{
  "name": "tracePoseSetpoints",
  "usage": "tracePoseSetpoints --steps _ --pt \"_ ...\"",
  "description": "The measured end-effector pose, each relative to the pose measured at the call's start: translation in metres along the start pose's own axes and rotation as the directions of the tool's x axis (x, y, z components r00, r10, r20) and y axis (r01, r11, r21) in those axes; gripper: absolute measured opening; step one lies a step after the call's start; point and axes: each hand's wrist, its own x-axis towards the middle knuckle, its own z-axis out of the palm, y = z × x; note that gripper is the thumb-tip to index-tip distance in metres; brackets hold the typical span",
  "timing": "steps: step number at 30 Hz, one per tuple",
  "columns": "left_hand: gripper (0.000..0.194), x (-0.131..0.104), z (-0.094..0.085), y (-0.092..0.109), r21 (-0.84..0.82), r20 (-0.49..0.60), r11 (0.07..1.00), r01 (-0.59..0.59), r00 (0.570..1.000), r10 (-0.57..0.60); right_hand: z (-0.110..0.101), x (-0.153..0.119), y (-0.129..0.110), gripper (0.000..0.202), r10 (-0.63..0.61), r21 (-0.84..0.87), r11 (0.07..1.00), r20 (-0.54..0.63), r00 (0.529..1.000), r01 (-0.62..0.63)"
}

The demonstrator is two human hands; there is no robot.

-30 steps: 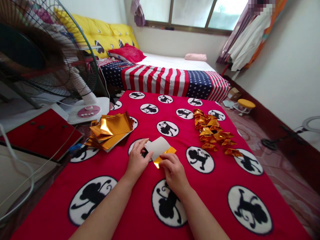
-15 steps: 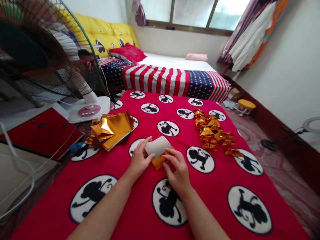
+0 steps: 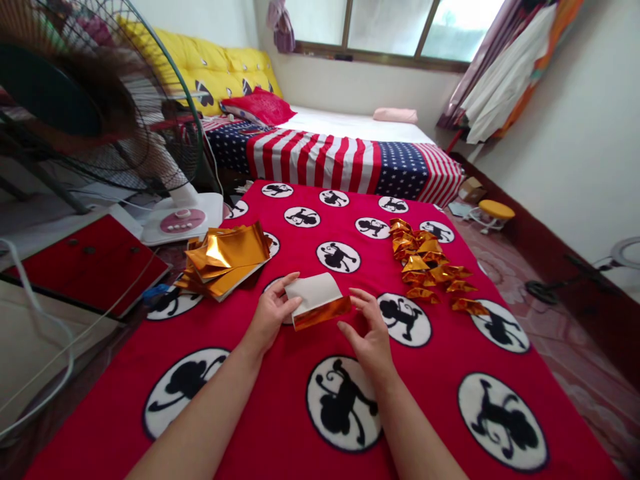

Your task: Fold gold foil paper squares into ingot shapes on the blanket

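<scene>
A sheet of gold foil paper is held above the red cloth, its pale back upward and its near edge folded over to show a gold strip. My left hand pinches the sheet's left end between thumb and fingers. At the other end, my right hand has its thumb and fingers apart, the fingertips close to the strip's right corner; whether they touch it I cannot tell. To the left lies a stack of gold foil sheets. Several folded gold paper pieces are clustered on the right.
The red cloth with monkey prints covers the surface under my hands. An electric fan stands at the left beside a red-topped box. Beyond is a bed; a yellow stool is on the floor at right.
My right hand has opened and moved right, off the folded strip. The sheet now lies flatter, with its gold strip showing along the near edge. My left hand still holds it, slightly further left.
</scene>
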Motion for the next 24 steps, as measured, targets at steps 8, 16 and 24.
tracePoseSetpoints --steps 8,16,24 --pt "0.046 -0.001 0.005 0.003 -0.003 0.020 1.000 0.019 1.000 -0.019 0.000 0.003 -0.014 0.005 0.068 0.140 0.989 -0.120 0.990 -0.051" --pt "0.065 -0.011 0.010 0.019 -0.089 0.120 0.995 -0.041 0.991 0.052 0.005 0.007 -0.036 0.021 0.389 0.547 0.753 0.077 0.918 -0.365" --pt "0.091 -0.012 0.018 0.022 0.084 0.066 0.997 -0.003 0.998 -0.003 0.012 0.002 -0.011 0.057 0.469 0.498 0.751 0.059 0.881 -0.433"
